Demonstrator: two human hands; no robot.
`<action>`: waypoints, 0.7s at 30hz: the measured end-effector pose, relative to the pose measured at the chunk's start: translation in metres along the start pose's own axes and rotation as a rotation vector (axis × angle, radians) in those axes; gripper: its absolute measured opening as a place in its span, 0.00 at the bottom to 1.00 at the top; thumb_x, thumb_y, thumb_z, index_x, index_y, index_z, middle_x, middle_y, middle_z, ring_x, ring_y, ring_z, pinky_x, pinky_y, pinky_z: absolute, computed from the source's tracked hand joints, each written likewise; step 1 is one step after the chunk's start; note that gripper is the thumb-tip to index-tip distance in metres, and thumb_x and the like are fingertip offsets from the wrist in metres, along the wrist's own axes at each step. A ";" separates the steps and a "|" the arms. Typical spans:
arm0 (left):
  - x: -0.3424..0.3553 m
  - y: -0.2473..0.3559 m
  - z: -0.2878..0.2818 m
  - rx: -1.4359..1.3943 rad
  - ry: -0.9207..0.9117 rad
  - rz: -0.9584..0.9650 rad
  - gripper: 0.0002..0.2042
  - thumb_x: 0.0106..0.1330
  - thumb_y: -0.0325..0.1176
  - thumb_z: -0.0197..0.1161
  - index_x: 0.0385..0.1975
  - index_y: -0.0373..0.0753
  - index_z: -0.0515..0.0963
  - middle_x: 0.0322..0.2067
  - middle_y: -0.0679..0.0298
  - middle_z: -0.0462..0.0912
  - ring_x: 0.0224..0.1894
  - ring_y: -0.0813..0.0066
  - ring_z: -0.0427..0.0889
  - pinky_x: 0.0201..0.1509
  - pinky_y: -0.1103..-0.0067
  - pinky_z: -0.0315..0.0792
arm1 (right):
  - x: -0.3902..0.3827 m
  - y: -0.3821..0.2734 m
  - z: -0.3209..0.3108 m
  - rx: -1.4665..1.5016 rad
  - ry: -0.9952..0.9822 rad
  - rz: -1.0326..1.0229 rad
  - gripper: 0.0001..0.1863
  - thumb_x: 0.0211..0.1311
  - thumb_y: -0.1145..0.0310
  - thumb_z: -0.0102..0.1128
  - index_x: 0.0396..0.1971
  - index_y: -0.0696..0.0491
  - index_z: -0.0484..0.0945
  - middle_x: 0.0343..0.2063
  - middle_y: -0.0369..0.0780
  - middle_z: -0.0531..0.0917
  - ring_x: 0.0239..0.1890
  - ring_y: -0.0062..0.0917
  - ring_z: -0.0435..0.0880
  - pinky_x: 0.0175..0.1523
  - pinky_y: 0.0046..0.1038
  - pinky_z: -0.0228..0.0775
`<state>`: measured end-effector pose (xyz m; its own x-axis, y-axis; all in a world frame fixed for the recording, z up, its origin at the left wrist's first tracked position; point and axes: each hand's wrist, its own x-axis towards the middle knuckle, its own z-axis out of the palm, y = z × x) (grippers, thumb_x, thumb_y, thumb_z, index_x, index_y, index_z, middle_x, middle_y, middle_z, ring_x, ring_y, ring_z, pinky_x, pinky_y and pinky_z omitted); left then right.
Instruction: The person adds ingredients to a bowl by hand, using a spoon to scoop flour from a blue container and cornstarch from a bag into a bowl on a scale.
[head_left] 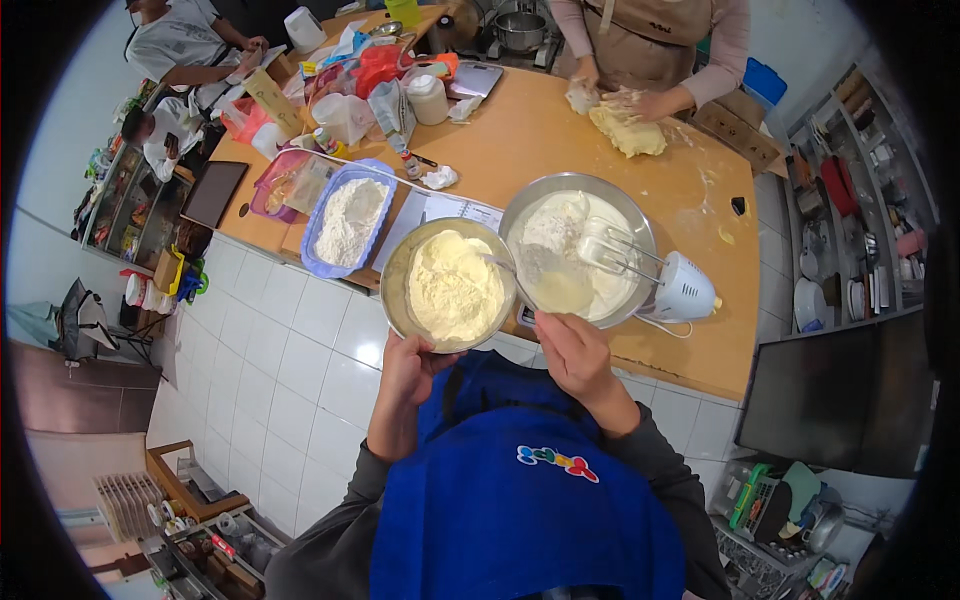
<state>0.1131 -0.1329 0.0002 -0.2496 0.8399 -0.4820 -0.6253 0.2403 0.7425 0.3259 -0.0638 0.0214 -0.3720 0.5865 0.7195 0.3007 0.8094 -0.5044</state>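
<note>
My left hand (pixel 408 366) grips the near rim of a steel bowl (pixel 393 318) filled with pale yellow powder (pixel 455 285). It is held at the table's front edge. My right hand (pixel 578 360) is closed at that bowl's right side, on what looks like the handle of a spoon (pixel 497 262); the spoon's tip lies in the powder. Just right of it stands a larger mixing bowl (pixel 648 222) with white cream, a heap of flour and a pale yellow patch. A white hand mixer (pixel 686 287) leans over its right rim, cream-coated beaters inside.
A blue-purple tub (pixel 318 264) of flour stands left, beside an open notebook (pixel 465 208). Bags and a white jar (pixel 428 98) crowd the table's far left. Across the table (pixel 520 120), another person's hands (pixel 640 100) press dough (pixel 630 132). Shelves (pixel 850 190) stand right.
</note>
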 end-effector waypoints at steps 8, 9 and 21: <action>0.016 0.012 -0.007 0.015 0.011 -0.021 0.30 0.45 0.19 0.39 0.54 0.39 0.47 0.41 0.46 0.70 0.31 0.54 0.78 0.25 0.74 0.78 | 0.003 0.007 0.047 -0.113 -0.109 -0.059 0.14 0.44 0.73 0.59 0.35 0.57 0.74 0.17 0.38 0.68 0.19 0.28 0.70 0.22 0.26 0.63; 0.022 0.012 -0.010 0.028 0.012 -0.025 0.30 0.45 0.19 0.39 0.54 0.39 0.47 0.41 0.46 0.70 0.32 0.54 0.78 0.26 0.74 0.78 | 0.006 0.006 0.052 -0.140 -0.127 -0.043 0.15 0.44 0.71 0.59 0.35 0.57 0.74 0.17 0.38 0.67 0.19 0.28 0.69 0.22 0.26 0.62; 0.148 0.078 -0.038 -0.030 -0.239 -0.099 0.28 0.47 0.17 0.40 0.54 0.33 0.52 0.46 0.47 0.66 0.39 0.55 0.76 0.34 0.70 0.77 | 0.054 -0.012 0.085 -0.125 -0.199 0.320 0.39 0.35 0.64 0.68 0.52 0.57 0.61 0.38 0.46 0.69 0.35 0.36 0.71 0.34 0.27 0.65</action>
<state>-0.0003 -0.0086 -0.0307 -0.0065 0.9050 -0.4254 -0.6608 0.3154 0.6811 0.2276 -0.0400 0.0255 -0.4019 0.8123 0.4226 0.5287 0.5827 -0.6171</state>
